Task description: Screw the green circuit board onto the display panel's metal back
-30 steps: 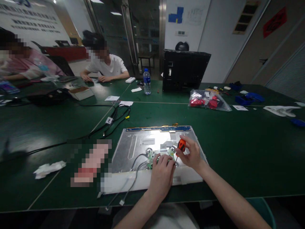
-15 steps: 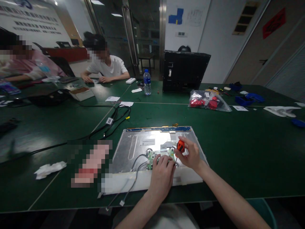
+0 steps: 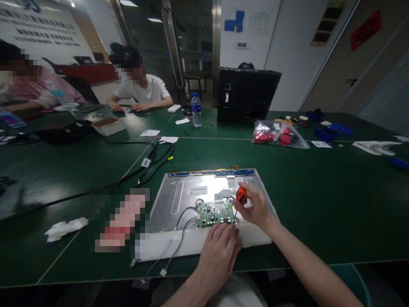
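A flat metal display panel point(image 3: 166, 204) lies on the green table, with a green circuit board point(image 3: 211, 213) on its lower middle. My right hand point(image 3: 255, 207) grips an orange and black screwdriver point(image 3: 242, 195), its shaft pointing down at the board's right edge. My left hand point(image 3: 220, 249) rests on the white strip point(image 3: 169, 246) along the panel's near edge, just below the board. Its fingers are bent close together, and their tips are partly hidden. Thin cables point(image 3: 182, 238) run from the board's left side over the near edge.
Black cables point(image 3: 128, 177) and a crumpled tissue point(image 3: 65, 227) lie to the left. Farther back stand a water bottle point(image 3: 196, 111) and a black monitor point(image 3: 247, 94); a plastic bag with red parts point(image 3: 279, 134) lies nearby. Two people sit at the far left.
My left hand has moved off the circuit board toward me, onto the white strip, uncovering the board. My right hand with the screwdriver has stayed almost in place.
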Tool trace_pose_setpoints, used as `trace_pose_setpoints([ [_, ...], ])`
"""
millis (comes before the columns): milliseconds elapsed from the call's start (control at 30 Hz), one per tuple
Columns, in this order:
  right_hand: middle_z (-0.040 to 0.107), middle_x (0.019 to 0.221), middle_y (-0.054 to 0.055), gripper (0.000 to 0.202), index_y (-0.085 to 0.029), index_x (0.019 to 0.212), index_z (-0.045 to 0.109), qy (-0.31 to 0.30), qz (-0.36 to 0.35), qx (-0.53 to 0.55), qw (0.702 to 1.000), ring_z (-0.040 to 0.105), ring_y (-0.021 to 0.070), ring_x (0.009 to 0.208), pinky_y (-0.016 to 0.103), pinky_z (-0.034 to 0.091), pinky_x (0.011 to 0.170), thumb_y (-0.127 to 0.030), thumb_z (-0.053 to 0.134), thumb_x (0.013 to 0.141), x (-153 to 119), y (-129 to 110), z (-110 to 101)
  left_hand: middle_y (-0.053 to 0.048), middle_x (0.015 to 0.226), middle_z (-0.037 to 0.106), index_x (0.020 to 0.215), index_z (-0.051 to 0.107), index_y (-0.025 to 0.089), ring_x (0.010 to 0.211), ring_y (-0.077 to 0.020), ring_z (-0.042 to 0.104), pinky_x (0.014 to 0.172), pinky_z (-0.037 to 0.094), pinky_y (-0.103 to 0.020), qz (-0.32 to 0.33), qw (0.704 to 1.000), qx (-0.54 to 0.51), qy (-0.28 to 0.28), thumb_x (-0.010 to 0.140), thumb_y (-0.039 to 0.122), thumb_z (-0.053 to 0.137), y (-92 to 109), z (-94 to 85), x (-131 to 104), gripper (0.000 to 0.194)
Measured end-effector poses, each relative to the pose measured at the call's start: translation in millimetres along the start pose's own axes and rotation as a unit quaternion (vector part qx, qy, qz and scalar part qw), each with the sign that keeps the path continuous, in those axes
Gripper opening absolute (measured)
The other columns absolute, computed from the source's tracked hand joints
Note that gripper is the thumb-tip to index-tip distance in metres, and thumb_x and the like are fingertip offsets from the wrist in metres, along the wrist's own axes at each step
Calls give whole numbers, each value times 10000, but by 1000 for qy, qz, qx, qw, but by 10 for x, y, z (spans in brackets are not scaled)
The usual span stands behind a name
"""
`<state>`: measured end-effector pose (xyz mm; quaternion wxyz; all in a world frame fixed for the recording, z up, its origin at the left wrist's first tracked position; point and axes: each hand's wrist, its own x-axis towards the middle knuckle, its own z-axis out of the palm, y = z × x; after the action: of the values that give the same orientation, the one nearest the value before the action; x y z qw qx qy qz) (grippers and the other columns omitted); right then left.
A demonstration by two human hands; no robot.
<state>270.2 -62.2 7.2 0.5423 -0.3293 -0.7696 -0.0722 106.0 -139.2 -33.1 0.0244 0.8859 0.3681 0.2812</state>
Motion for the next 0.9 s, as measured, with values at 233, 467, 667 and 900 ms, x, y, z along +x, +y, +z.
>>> trace_pose_setpoints([
  [233, 539, 638, -46, 394, -180, 1294, 393, 0, 8, 9, 1000, 487, 77, 413, 185, 444, 402, -283, 494, 927, 10, -4, -1, -131, 1138, 644, 1196, 556, 103, 1016, -246, 579, 837, 475, -388, 18, 999, 21, -18, 968, 221, 370, -2, 53, -32, 317],
  [467, 559, 668, -37, 408, -184, 1297, 382, -5, 9, 18, 1000, 482, 74, 409, 181, 427, 391, -258, 505, 915, 10, 3, -6, -149, 1234, 616, 1221, 556, 87, 1031, -254, 570, 841, 486, -398, 13, 999, 38, -32, 959, 196, 364, 11, 42, -52, 342],
  [667, 566, 669, -35, 406, -186, 1290, 382, -3, 5, 15, 1000, 481, 75, 399, 187, 416, 385, -254, 509, 910, 14, -4, -10, -150, 1251, 611, 1184, 585, 77, 1047, -266, 569, 838, 489, -403, 13, 998, 44, -34, 941, 184, 383, 6, 53, -49, 333],
  [900, 565, 673, -37, 414, -192, 1288, 396, 5, 6, 14, 1000, 478, 71, 413, 179, 425, 393, -257, 530, 903, 26, -11, -11, -143, 1242, 617, 1189, 579, 84, 1065, -262, 563, 861, 481, -404, 6, 999, 39, -36, 929, 170, 406, 20, 41, -49, 324],
])
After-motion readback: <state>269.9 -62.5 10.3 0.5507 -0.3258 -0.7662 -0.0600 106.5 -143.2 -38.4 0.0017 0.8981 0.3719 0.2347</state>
